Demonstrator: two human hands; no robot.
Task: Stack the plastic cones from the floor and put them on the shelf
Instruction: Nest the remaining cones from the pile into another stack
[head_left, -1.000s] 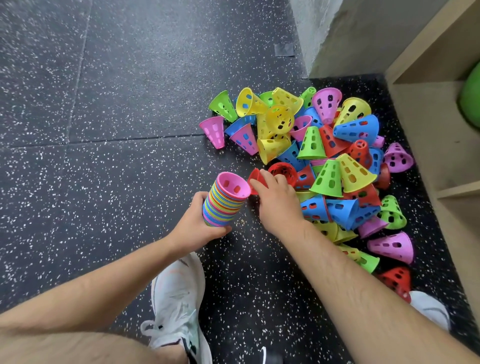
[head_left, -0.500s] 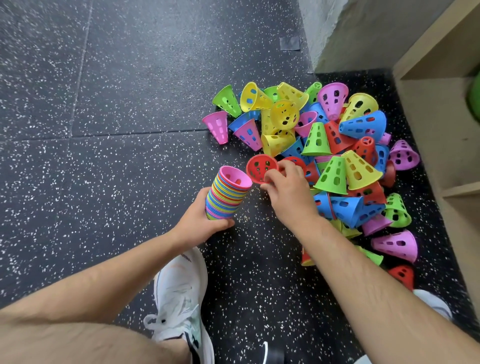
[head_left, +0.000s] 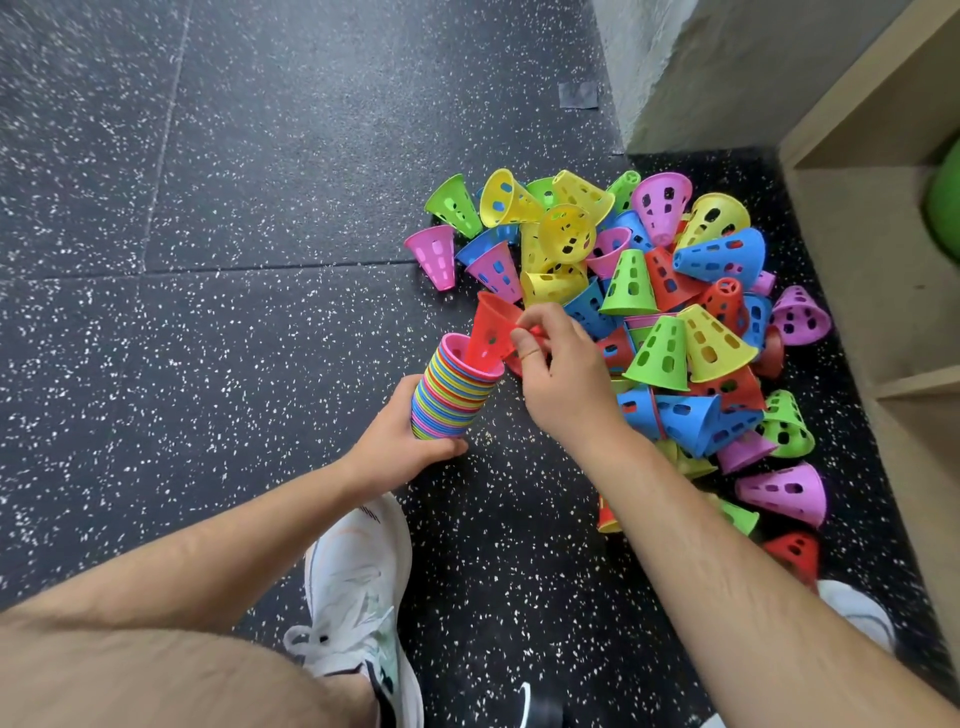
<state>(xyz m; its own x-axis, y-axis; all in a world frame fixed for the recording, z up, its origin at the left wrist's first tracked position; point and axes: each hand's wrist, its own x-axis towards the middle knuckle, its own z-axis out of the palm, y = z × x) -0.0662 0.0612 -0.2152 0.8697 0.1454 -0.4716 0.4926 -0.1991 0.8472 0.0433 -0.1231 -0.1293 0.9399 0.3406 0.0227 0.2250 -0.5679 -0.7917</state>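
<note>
The right hand (head_left: 561, 379) pinches a red cone (head_left: 491, 332) by its side, with the thumb and the first fingers curled on it. The other fingers are bent loosely. The red cone is tilted. Its small end sits inside the top of the stack of cones (head_left: 452, 389), and its wide end points up and away.

The left hand (head_left: 400, 441) grips the stack of cones low down, with the fingers and thumb wrapped round it. The stack leans a little to the right. Its top cone is pink, and many thin rims in lots of colours show below it. I cannot tell if the stack touches the floor (head_left: 234, 338).

Just right of the hands is the pile of cones (head_left: 670, 343). They lie on the floor in a jumble, some on their sides and some standing. They are green, yellow, blue, pink, purple and red, and all have holes in their sides. The right arm reaches over the near part of the pile.

The wooden shelf (head_left: 872, 270) stands at the far right, close beside the pile. A green ball (head_left: 946, 208) peeks out inside it. A grey wall (head_left: 675, 67) is behind the pile.

Near the bottom a white shoe (head_left: 358, 587) rests on the black, white-speckled floor. The shoe is under the left arm.
</note>
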